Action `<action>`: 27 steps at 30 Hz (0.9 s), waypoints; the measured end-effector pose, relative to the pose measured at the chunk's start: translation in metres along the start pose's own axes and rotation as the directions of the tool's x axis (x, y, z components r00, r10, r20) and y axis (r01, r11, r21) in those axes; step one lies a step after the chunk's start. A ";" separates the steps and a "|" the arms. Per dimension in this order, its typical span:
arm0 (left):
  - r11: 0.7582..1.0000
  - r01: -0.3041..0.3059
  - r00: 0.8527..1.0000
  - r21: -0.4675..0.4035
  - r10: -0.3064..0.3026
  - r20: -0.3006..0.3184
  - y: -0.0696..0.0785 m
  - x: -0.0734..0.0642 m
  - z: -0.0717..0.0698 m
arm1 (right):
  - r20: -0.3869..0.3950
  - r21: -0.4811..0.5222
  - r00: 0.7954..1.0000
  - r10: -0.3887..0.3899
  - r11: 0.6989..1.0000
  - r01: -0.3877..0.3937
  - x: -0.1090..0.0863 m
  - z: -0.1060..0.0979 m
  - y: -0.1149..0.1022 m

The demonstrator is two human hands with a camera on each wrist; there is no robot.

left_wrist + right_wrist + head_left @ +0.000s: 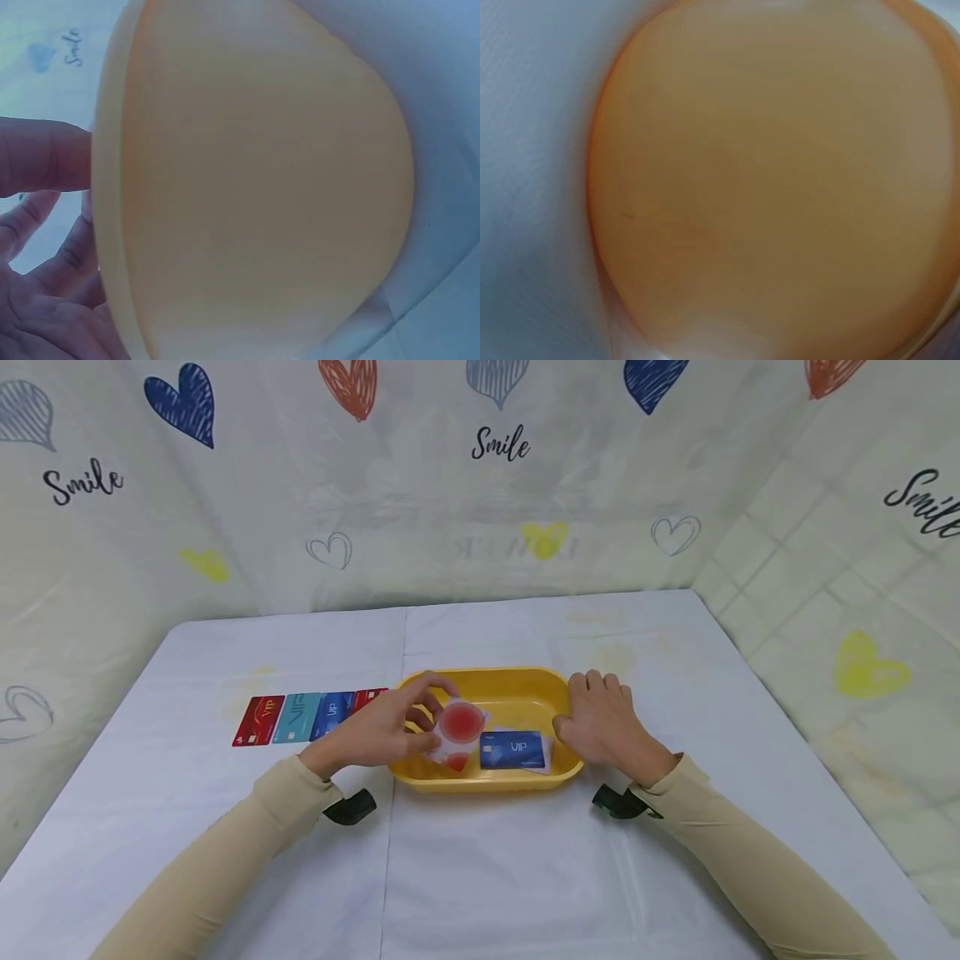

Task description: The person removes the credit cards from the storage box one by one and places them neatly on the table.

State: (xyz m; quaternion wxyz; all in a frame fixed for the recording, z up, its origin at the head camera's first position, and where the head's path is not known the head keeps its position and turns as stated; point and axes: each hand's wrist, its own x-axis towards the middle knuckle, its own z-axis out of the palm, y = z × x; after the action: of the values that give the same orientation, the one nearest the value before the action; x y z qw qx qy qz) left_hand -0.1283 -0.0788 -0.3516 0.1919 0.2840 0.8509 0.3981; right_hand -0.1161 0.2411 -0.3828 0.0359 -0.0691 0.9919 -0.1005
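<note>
A yellow plastic tray (pixel 480 785) lies on the table. Over its left end, my left hand (pixel 390 727) pinches a whitish card with a red circle (pixel 461 723) between thumb and fingers. My right hand (pixel 603 722) grips the tray's right rim, thumb on the inner side. Inside the tray, a blue VIP card (pixel 512 750) lies on top of a paler card whose edge peeks out. A small red patch shows below the red circle. From the left wrist, the tray's outer wall (pixel 262 180) hides the card; from the right wrist, its wall (pixel 765 180) fills the view.
Left of the tray, a row of VIP cards lies flat: a red card (pixel 258 721), a teal card (pixel 296 718), a blue card (pixel 330 714) and another red card (pixel 367 697) partly behind the left hand. A white cloth (pixel 495 877) covers the table. A heart-patterned curtain (pixel 420 485) hangs behind.
</note>
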 end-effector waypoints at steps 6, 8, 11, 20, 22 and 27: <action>1.000 -0.002 0.999 -0.001 0.002 -0.036 0.000 -0.005 -0.002 | 0.004 -0.001 1.000 0.001 1.000 -0.001 0.000 0.000 -0.001; 1.000 0.001 0.999 -0.008 -0.002 -0.052 0.000 -0.006 -0.003 | 0.003 0.002 1.000 0.000 1.000 0.000 -0.001 -0.001 -0.001; 1.000 0.003 0.998 -0.028 -0.005 -0.069 0.001 -0.008 -0.005 | 0.001 0.007 1.000 -0.002 1.000 0.002 -0.001 -0.001 -0.001; 1.000 0.003 0.993 -0.029 -0.006 -0.115 -0.002 -0.012 -0.010 | 0.002 0.013 1.000 -0.001 1.000 0.001 -0.001 -0.001 0.000; 1.000 -0.001 0.992 -0.025 -0.002 -0.128 -0.002 -0.014 -0.012 | 0.003 0.012 1.000 -0.002 1.000 0.002 -0.001 -0.001 0.000; 1.000 -0.001 0.987 -0.009 -0.001 -0.162 -0.002 -0.017 -0.018 | 0.006 0.011 1.000 -0.003 1.000 0.003 -0.001 -0.001 -0.001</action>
State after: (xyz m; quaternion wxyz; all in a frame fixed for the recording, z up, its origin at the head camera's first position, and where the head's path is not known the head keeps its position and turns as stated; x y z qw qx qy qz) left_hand -0.1262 -0.1008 -0.3402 0.1234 0.2498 0.8618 0.4239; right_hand -0.1154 0.2405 -0.3814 0.0389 -0.0707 0.9911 -0.1060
